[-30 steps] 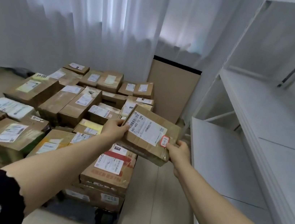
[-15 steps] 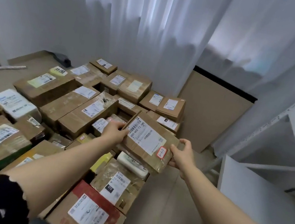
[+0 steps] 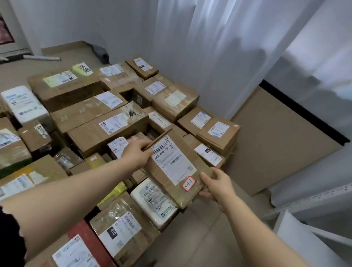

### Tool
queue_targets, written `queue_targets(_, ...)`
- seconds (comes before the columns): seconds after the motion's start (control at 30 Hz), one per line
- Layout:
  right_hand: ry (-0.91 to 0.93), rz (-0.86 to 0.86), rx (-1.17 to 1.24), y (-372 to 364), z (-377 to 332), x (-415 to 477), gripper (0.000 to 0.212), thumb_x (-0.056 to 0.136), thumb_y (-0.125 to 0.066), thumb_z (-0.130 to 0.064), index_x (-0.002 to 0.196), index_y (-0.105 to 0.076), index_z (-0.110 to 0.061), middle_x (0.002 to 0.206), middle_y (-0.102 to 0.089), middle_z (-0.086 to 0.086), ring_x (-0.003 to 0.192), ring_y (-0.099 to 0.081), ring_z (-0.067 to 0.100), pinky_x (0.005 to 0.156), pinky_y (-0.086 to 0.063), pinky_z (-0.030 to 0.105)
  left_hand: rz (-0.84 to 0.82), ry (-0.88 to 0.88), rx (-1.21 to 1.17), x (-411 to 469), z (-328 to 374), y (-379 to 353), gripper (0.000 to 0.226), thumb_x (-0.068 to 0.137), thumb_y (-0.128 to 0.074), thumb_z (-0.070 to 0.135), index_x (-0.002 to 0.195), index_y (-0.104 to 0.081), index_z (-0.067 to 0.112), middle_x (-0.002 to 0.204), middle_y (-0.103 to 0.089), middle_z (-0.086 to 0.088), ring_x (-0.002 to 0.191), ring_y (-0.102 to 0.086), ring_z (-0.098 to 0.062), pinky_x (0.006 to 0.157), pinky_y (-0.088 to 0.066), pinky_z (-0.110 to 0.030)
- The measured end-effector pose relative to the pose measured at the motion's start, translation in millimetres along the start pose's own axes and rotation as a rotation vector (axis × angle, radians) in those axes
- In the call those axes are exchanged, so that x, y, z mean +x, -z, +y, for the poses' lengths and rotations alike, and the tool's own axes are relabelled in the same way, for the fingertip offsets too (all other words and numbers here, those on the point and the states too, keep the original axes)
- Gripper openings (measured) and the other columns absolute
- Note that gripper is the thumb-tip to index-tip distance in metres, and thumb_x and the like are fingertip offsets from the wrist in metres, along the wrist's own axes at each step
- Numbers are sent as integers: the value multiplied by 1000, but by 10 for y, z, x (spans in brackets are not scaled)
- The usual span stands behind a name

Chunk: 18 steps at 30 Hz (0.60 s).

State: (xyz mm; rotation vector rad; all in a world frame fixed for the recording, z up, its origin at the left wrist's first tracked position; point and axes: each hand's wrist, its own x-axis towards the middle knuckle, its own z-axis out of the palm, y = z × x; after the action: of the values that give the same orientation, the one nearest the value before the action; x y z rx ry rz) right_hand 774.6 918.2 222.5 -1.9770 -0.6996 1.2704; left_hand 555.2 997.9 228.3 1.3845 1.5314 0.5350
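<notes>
Since a second ago, the view has swung from the white shelf point(image 3: 331, 193) over to the heap of parcels point(image 3: 94, 131), and both hands keep hold of the same brown parcel point(image 3: 173, 162). The left hand point(image 3: 137, 154) grips its far left corner, fingers curled round the edge. The right hand point(image 3: 217, 187) holds the near right corner, thumb on top by the little red-edged sticker point(image 3: 189, 183), fingers tucked under. The parcel is up in the air, tilted, just above a white soft bag point(image 3: 154, 200) at the edge of the heap. A white curtain point(image 3: 206, 36) hangs behind.
</notes>
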Motion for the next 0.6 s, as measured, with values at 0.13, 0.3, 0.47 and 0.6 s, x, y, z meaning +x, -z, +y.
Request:
queue_targets(0.13,-78,-117,72,62,-164,606,36,91,-63,-17,124,-52,-7,106,-66,17,79,-71,30,67,-60,41,45,61,31,443,141,-73,35,97,-51,19,131,-56,15,122,-59,-2,103,-55,-17,84,-46,-32)
queue_targets(0.3,-107,-246,24,202,-371,1601,36,88,-68,-18,118,-53,-5,114,-62,20,74,-72,27,61,-60,34,181,196,-39,1215,327,-419,46,91,-58,19,136,-50,21,125,-56,-4,107,-56,-19,94,-50,-40)
queue_targets(0.47,-138,-266,63,461,-677,2381,35,90,-65,-13,119,-52,1,91,-66,18,67,-68,27,57,-60,28,283,272,-65,1803,531,-792,74,79,-71,29,143,-33,27,137,-45,-6,123,-49,-29,100,-45,-51)
queue_targets(0.6,-111,-288,84,403,-1011,2752,21,91,-63,-12,105,-55,1,85,-67,16,64,-70,22,54,-58,25,274,381,-123,2064,735,-966,78,83,-70,32,146,-27,14,139,-48,-8,125,-49,-29,102,-43,-43)
